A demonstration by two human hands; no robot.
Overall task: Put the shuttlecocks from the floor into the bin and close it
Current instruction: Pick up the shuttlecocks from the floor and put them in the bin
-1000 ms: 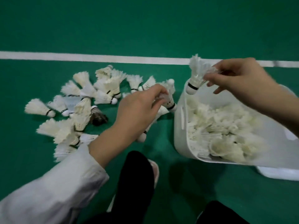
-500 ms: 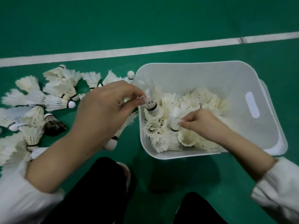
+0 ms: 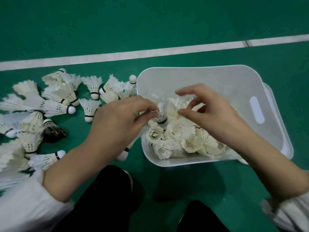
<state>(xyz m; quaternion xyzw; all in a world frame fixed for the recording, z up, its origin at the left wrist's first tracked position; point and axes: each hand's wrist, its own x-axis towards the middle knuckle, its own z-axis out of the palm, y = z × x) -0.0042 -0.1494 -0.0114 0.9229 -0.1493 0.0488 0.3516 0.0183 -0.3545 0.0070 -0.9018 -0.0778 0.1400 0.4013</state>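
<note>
A white plastic bin [image 3: 234,77] stands open on the green floor, holding a heap of white shuttlecocks [image 3: 185,141]. My left hand [image 3: 117,124] hangs over the bin's left rim and pinches one shuttlecock [image 3: 161,117] by its feathers, cork end down, just above the heap. Over the bin's middle hovers my right hand [image 3: 212,114], fingers loosely curved and holding nothing. Several more shuttlecocks [image 3: 56,104] lie scattered on the floor left of the bin, one of them dark [image 3: 51,131].
A white court line [image 3: 150,52] crosses the floor beyond the bin. A white lid edge [image 3: 271,97] shows under the bin's right side. My dark trouser legs [image 3: 103,198] fill the lower centre, with a shoe beside them.
My right hand has let its shuttlecock go into the heap and risen empty. My left hand has carried its shuttlecock rightward from the floor pile to over the bin. The view swung right.
</note>
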